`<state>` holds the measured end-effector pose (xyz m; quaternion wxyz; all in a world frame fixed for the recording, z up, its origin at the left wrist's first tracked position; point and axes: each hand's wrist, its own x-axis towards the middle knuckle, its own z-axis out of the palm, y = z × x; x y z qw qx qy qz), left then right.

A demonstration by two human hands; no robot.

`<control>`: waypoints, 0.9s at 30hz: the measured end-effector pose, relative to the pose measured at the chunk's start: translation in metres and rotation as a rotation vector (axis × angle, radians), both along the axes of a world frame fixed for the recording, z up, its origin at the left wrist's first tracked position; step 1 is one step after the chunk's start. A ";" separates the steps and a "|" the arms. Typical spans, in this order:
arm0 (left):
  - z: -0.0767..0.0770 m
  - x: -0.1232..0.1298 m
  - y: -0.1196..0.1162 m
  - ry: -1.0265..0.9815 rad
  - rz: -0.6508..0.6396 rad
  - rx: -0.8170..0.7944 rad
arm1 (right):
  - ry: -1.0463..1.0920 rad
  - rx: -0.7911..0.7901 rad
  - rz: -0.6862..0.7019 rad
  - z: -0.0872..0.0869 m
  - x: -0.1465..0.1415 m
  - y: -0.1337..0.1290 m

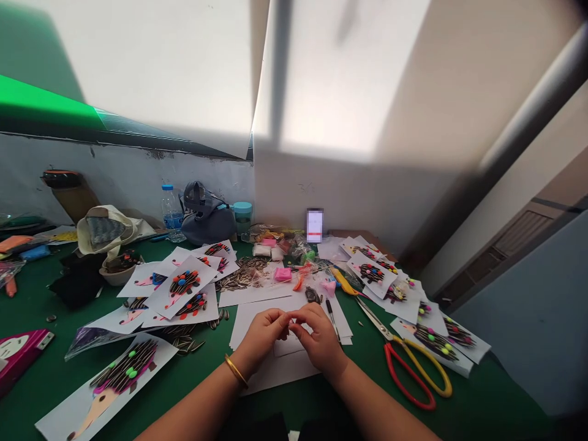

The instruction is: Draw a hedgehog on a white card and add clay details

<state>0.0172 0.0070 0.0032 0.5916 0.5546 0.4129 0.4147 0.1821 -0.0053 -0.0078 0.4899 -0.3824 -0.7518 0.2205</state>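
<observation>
Through the head camera I look over a green desk [367,352], wide and crowded. A left-hand pile of picture cards [184,285] and a right-hand pile [372,274] flank the middle, each card showing an animal with dark seeds for spines and coloured dots. Against the wall sits a dark bag [209,222]. White sheets [278,375] overlap in the centre, beneath my hands. To their right I see large scissors [390,336], blades slightly parted, one loop red and the other yellow. A water bottle [172,215] stands beside the bag. My left hand [264,331] and right hand [318,334] meet above the sheets, fingers curled and fingertips drawn together; something tiny may be pinched there, but from here I cannot tell. A phone [315,226] stands upright beyond them. A black pen [333,320] lies just beside the right hand, and a gold bangle [236,371] rings the left wrist. Farther in I make out a pink block [282,274]; next to it, loose striped seeds [239,274] are strewn over paper.
</observation>
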 end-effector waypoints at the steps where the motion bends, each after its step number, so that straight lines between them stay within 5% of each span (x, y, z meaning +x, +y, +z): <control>1: 0.000 0.000 0.000 0.002 0.001 0.007 | 0.004 -0.002 -0.012 0.000 0.000 0.000; 27: -0.006 -0.001 0.002 -0.074 -0.024 -0.055 | -0.049 0.123 -0.069 -0.005 -0.002 -0.001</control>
